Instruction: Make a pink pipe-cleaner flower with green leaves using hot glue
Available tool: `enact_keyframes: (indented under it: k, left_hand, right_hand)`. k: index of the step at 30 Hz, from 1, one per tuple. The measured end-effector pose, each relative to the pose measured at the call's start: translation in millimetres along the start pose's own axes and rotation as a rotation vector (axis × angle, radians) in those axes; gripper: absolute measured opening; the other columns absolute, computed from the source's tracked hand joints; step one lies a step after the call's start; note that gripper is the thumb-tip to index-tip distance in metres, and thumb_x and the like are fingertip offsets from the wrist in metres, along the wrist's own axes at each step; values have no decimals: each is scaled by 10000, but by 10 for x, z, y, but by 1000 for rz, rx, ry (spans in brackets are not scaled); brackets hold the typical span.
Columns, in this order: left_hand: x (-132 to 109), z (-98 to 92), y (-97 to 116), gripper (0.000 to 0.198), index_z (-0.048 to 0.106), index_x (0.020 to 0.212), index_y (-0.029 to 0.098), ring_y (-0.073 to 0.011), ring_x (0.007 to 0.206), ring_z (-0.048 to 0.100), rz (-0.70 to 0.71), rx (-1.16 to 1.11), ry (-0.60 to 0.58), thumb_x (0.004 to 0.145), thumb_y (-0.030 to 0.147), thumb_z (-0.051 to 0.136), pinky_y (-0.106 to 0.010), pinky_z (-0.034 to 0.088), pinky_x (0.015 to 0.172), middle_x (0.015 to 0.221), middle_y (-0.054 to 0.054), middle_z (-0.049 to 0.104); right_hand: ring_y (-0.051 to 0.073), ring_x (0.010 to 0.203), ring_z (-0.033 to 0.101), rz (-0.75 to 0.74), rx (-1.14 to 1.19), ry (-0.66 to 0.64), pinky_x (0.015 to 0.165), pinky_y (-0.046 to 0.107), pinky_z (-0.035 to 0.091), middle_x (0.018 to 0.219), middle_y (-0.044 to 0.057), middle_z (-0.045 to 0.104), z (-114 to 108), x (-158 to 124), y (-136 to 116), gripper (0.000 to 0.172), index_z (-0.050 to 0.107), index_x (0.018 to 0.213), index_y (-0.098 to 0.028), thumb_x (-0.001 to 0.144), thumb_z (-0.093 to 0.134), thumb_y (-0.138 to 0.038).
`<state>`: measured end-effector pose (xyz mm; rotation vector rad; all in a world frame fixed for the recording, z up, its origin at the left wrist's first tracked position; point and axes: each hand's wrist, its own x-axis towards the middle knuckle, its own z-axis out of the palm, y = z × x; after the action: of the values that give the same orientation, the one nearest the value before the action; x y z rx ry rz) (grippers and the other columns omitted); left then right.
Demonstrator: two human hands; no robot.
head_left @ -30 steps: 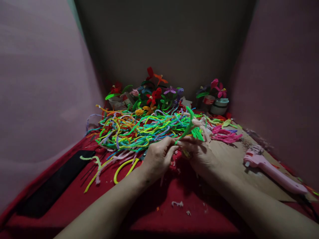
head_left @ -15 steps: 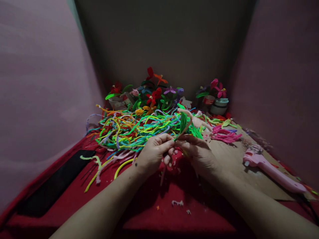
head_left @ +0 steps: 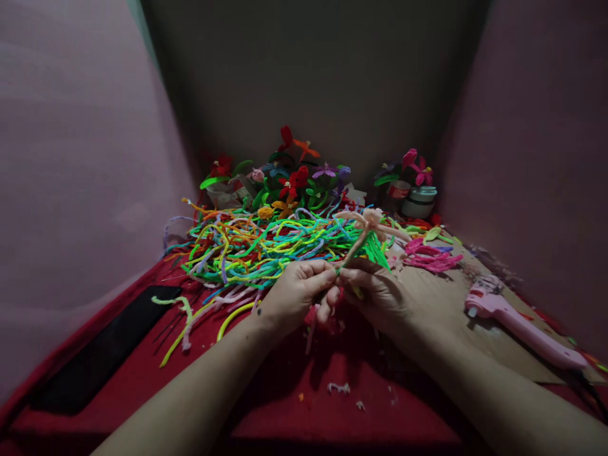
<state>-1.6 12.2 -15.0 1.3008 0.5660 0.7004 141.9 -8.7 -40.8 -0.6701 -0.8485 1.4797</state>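
Note:
My left hand (head_left: 294,294) and my right hand (head_left: 375,294) meet at the middle of the red cloth, both pinched on the stem of a small pipe-cleaner flower (head_left: 368,223). The flower has pale pink petals at the top and green leaves lower down, and it stands tilted up and to the right above my fingers. Right behind it lies a big heap of loose pipe cleaners (head_left: 256,247) in green, yellow, blue and orange.
A pink glue gun (head_left: 517,323) lies on a brown cardboard sheet (head_left: 456,329) at the right. Finished pipe-cleaner flowers (head_left: 294,177) stand at the back, one in a small pot (head_left: 418,199). A black flat object (head_left: 109,345) lies at the left. Walls close in on three sides.
The flower has been turned between my fingers: the green leaf that pointed up has swung down and the pink petals now show on top. Both hands stay in place.

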Motion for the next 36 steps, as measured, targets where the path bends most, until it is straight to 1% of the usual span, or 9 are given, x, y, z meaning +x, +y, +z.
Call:
enact_keyframes:
  k: [3, 8, 12, 18, 23, 26, 30, 33, 36]
  left_hand:
    - [-10, 12, 14, 257, 546, 672, 118, -55, 393, 503, 46, 115, -5, 835, 304, 477, -176, 409, 446, 518, 15, 545]
    - [-4, 19, 29, 125, 569, 746, 124, -63, 439, 543, 77, 158, 29, 786, 242, 552, -183, 427, 480, 603, 20, 575]
    - [30, -10, -26, 140, 558, 729, 119, -52, 372, 509, 46, 20, 33, 791, 244, 543, -160, 409, 411, 555, 17, 580]
    - [63, -32, -74, 141, 511, 704, 123, -38, 287, 417, -14, -247, -70, 810, 216, 512, -204, 457, 357, 525, 35, 560]
    - [53, -37, -76, 125, 517, 756, 133, -49, 310, 434, -55, -248, -139, 823, 234, 489, -219, 463, 384, 518, 44, 532]
    - [42, -42, -12, 201, 544, 727, 121, -90, 441, 541, -25, 1, -56, 818, 296, 500, -249, 480, 512, 593, 1, 578]
    - [28, -44, 119, 218, 582, 741, 116, -84, 591, 533, 126, 328, 233, 751, 334, 593, -202, 416, 603, 646, 6, 579]
    - [11, -41, 151, 178, 583, 759, 132, -64, 587, 475, 141, 279, 223, 693, 283, 652, -185, 375, 592, 653, 35, 544]
    - [-6, -45, 125, 161, 578, 712, 121, -64, 577, 455, 55, 201, 157, 657, 240, 672, -197, 364, 596, 639, 35, 519]
  right_hand:
    - [70, 443, 404, -21, -7, -16, 441, 217, 310, 528, -32, 548, -21, 11, 15, 55, 658, 686, -162, 632, 662, -166]
    - [68, 439, 429, -13, -4, 27, 446, 212, 340, 524, -41, 534, 6, -4, -1, 63, 639, 667, -166, 619, 676, -186]
    - [46, 402, 321, -50, -76, 59, 396, 203, 257, 486, -55, 466, 50, -30, -30, 83, 639, 667, -165, 621, 685, -216]
    - [80, 512, 454, -40, -111, 4, 477, 205, 354, 581, -13, 557, 79, -66, -79, 63, 646, 696, -148, 645, 659, -183]
    - [93, 515, 467, -45, -111, -34, 477, 210, 372, 568, -12, 547, 49, -63, -77, 50, 644, 691, -146, 665, 640, -188]
    - [98, 531, 462, -78, -139, -41, 500, 226, 375, 572, -8, 543, 26, -50, -55, 74, 630, 645, -145, 687, 633, -206]
    - [58, 491, 358, -63, -155, 14, 445, 204, 279, 576, -35, 500, 32, -54, -20, 67, 646, 681, -148, 652, 685, -194]
    - [46, 470, 305, 59, -180, 26, 410, 194, 205, 556, -49, 450, 60, -80, 5, 114, 649, 709, -152, 635, 706, -217]
    - [51, 474, 306, 134, -212, -39, 409, 194, 202, 545, -50, 421, 82, -111, 23, 123, 636, 691, -150, 646, 694, -248]
